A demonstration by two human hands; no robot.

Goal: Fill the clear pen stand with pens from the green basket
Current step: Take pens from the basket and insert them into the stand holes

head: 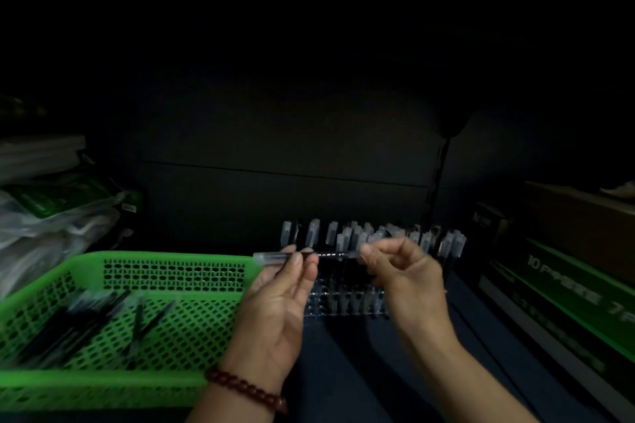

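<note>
L hand [278, 299], R hand [409, 278] pinch pen [333, 254] horiz.

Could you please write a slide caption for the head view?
Left hand and right hand hold a pen level over the partly filled clear pen stand, beside the green basket.

Green perforated basket [173, 273], dark-red beaded bracelet [247, 390]
</note>
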